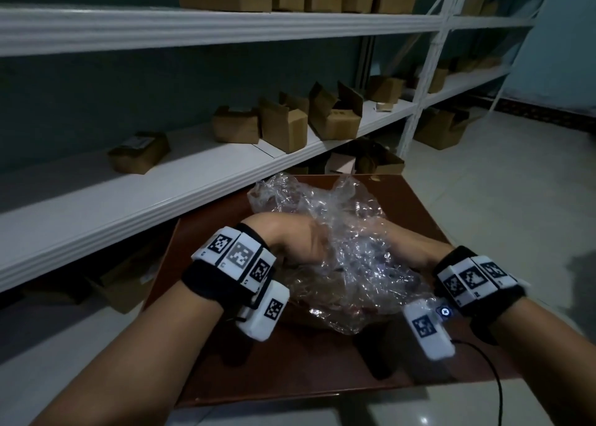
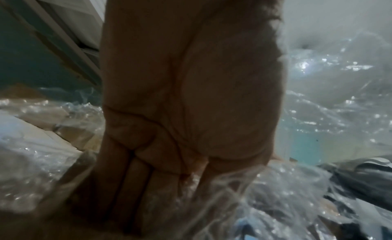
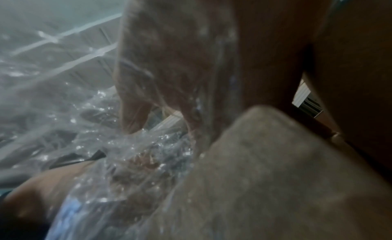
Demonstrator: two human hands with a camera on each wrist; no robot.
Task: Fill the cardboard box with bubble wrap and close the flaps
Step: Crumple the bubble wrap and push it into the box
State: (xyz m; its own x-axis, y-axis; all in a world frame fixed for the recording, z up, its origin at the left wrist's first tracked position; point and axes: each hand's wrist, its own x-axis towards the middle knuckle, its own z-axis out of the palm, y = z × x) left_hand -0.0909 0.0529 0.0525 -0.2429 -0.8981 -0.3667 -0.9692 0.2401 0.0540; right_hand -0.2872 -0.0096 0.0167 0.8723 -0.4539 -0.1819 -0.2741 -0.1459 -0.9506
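Step in hand: filling. You have both hands in a big crumpled sheet of bubble wrap (image 1: 338, 248) over the brown table (image 1: 419, 206), pushing it down into the cardboard box (image 1: 306, 320). The box is nearly all hidden under the wrap; only a strip of brown shows through at the near edge, right in front of you between your wrists. I can't tell how the flaps stand.

Your left hand (image 1: 300, 245) is on the left side of the wad. In the left wrist view its fingers (image 2: 135, 185) run fairly straight, side by side, pressing down into the plastic, not curled round it. Your right hand (image 1: 409, 251) is mostly behind the wrap in the head view. In the right wrist view plastic lies over it and it's blurred, so I can't tell whether it pinches the sheet or only pushes it.

Progress, judged from this: early to middle. A lot of wrap stands above and beyond the box toward the far side of the table, so it's not packed yet and the flaps aren't closed.

Next move calls for gathering the loose far part toward you and tucking it below the rim, with no plastic hanging over the edges. Then free both hands and fold the flaps. Wrap springs back, so expect to hold it down with one hand.

Other boxes (image 1: 283, 128) sit on the white shelves (image 1: 193, 180) at your left.
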